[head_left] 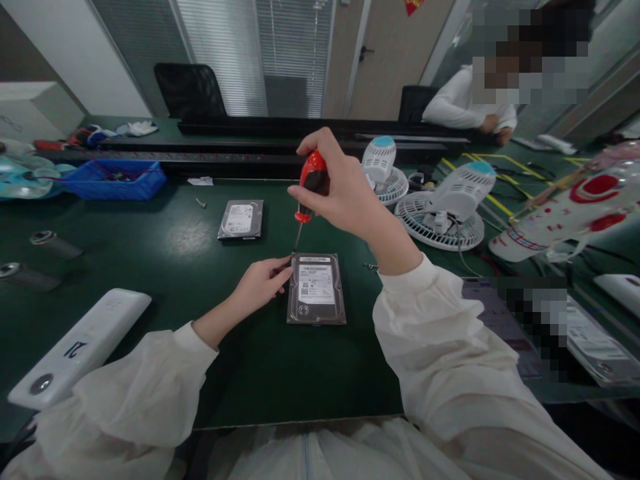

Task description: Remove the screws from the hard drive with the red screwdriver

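Note:
A hard drive (317,289) lies label-up on the green table (165,240) in front of me. My right hand (339,190) is closed around the red and black handle of a screwdriver (309,190), held upright, with its tip at the drive's top left corner. My left hand (260,283) rests on the table against the drive's left edge, fingers curled and touching it near that corner.
A second hard drive (241,219) lies farther back. Small white fans (450,200) stand at the right. A white device (75,347) is at the near left, a blue bin (116,179) far left. Another person's sleeve (460,107) shows at the back right.

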